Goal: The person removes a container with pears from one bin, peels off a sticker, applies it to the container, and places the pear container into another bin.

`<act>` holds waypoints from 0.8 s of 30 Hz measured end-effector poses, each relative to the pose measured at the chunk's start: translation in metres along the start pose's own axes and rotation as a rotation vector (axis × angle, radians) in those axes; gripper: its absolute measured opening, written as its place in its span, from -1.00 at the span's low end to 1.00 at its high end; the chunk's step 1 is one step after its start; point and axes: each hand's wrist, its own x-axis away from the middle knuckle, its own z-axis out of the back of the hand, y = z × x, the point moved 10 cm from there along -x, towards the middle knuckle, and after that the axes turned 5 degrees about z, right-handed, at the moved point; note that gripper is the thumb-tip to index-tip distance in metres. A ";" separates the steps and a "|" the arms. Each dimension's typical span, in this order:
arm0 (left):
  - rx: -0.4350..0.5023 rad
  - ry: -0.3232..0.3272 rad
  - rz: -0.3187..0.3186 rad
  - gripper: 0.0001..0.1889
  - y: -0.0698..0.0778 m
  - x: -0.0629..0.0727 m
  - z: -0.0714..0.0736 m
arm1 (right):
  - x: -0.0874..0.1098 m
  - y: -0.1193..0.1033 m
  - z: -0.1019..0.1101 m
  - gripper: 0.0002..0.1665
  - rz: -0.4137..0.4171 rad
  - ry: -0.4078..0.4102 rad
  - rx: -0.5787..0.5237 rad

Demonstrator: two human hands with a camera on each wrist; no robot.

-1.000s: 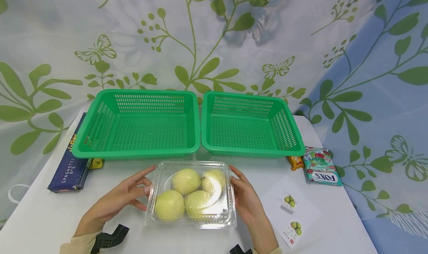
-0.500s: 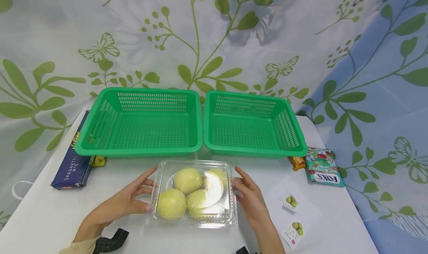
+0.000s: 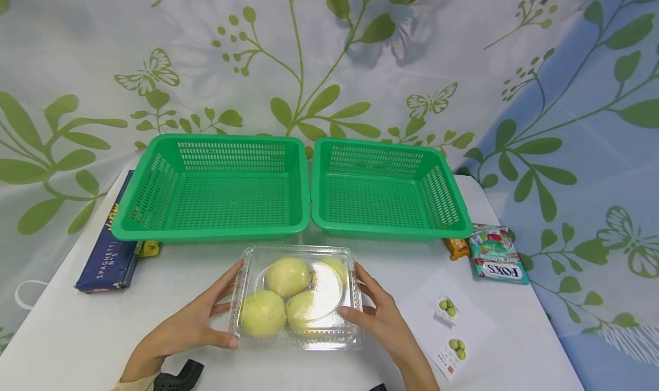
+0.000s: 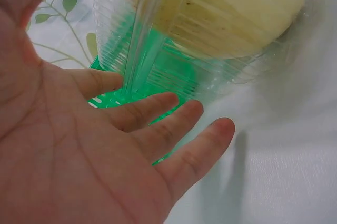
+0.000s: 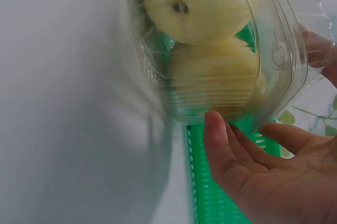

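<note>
A clear plastic fruit box with its lid down stands at the front middle of the table in the head view. Several round, pale yellow pears lie inside. My left hand spans the box's left side, thumb at the near corner; in the left wrist view its fingers are straight and spread beside the ribbed wall. My right hand grips the right edge, its thumb over the lid and its fingers along the side. The right wrist view shows those fingertips right at the box's lower corner.
Behind the box stand two green baskets, a larger left one and a smaller right one. A spaghetti box and a yellow packet lie left. An orange packet, a Fox's bag and pear-printed paper lie right.
My right thumb has come over the lid from beside the box. My left thumb has slid toward the near left corner. The box has hardly moved.
</note>
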 end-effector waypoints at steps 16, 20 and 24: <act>0.054 0.090 0.133 0.23 -0.015 -0.011 0.010 | -0.021 -0.006 0.002 -0.10 0.066 0.144 0.076; 0.064 0.097 0.132 0.24 -0.014 -0.011 0.010 | -0.025 -0.005 0.001 -0.10 0.069 0.123 0.093; 0.060 0.105 0.120 0.24 -0.011 -0.011 0.010 | -0.027 -0.005 0.001 -0.12 0.071 0.114 0.098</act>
